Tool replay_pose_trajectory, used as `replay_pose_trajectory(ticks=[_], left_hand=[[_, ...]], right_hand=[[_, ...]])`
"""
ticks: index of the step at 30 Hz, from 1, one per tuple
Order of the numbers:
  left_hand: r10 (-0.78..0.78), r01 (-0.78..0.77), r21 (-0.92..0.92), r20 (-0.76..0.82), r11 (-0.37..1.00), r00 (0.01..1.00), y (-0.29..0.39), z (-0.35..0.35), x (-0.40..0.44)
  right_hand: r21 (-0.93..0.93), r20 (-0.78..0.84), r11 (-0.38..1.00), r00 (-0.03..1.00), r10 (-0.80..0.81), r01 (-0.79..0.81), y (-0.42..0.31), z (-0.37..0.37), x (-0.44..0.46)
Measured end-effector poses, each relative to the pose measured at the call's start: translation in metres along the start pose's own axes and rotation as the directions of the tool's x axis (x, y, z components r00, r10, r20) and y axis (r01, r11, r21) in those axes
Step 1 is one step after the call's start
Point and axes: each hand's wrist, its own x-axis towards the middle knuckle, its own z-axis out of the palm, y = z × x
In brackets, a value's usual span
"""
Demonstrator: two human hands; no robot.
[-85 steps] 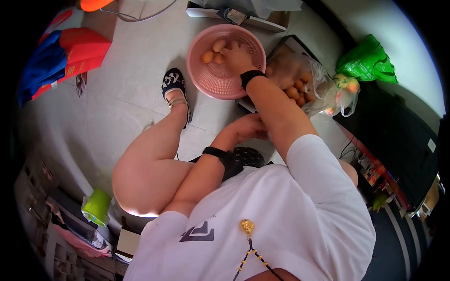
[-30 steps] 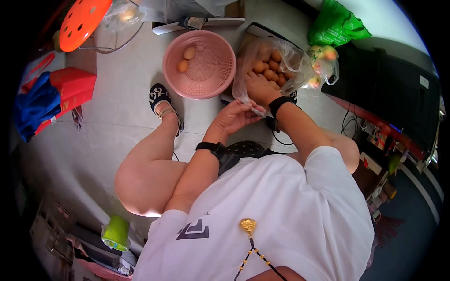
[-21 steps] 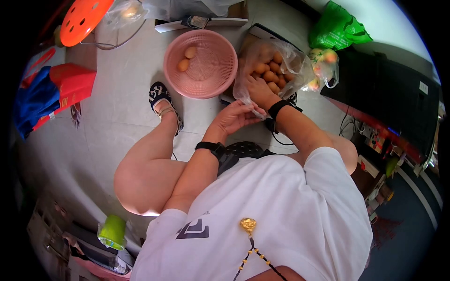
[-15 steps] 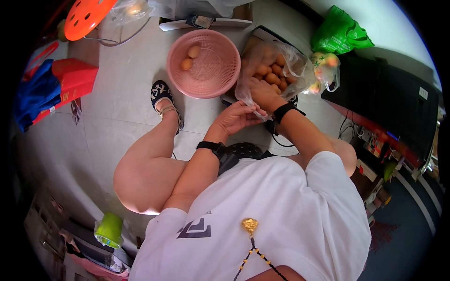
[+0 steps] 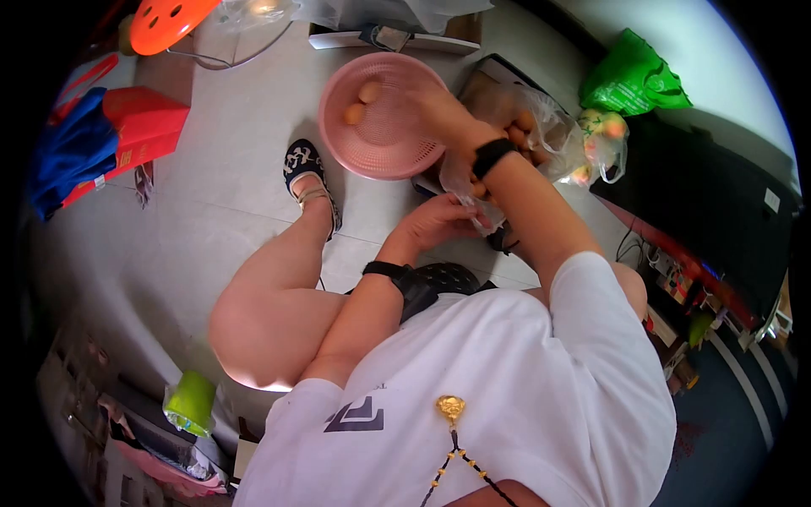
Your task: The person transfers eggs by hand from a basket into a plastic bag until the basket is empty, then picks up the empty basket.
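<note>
My left hand (image 5: 441,221) pinches the edge of a clear plastic bag (image 5: 564,139). Several brown eggs (image 5: 522,127) lie inside the bag, partly covered by my right forearm. Over the right side of a round pink plastic basket (image 5: 380,159) is my right hand (image 5: 435,110). Motion smears its fingers, so whether it holds anything cannot be made out. Two loose brown eggs (image 5: 354,113) rest on the left part of the basket's floor.
A dark-edged box (image 5: 498,69) stands under the bag. To the right are a green bag (image 5: 634,76), a bag of fruit (image 5: 604,139) and a black cabinet (image 5: 701,194). A red bag (image 5: 152,127) and an orange stool (image 5: 169,21) are at left.
My right hand has moved out of the egg bag, up and left to over the pink basket. My left hand keeps its grip on the bag's edge. The whole view has shifted slightly.
</note>
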Motion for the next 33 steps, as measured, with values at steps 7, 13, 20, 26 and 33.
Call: replay_pose_trajectory(ticks=[7, 13, 20, 26, 33], left_hand=[[-0.055, 0.071, 0.088, -0.168, 0.994, 0.984, 0.003, 0.003, 0.0], [0.057, -0.025, 0.179, -0.172, 0.983, 0.983, 0.004, -0.005, 0.0], [0.056, -0.034, 0.146, -0.154, 0.989, 0.986, 0.003, -0.002, 0.004], [-0.026, 0.05, 0.131, -0.179, 0.99, 0.983, 0.009, 0.009, -0.002], [-0.053, 0.082, 0.131, -0.213, 0.988, 0.976, -0.003, -0.002, 0.002]], right_hand=[[0.009, 0.274, 0.984, 0.947, 0.166, -0.175, -0.012, 0.069, 0.063], [-0.233, 0.297, 0.939, 0.9, 0.318, -0.255, -0.037, 0.098, 0.05], [-0.171, 0.312, 0.962, 0.915, 0.258, -0.213, -0.045, 0.108, 0.009], [-0.028, 0.352, 0.943, 0.88, 0.319, -0.331, -0.034, 0.097, -0.01], [-0.219, 0.452, 0.907, 0.786, 0.421, -0.36, -0.019, 0.108, -0.01]])
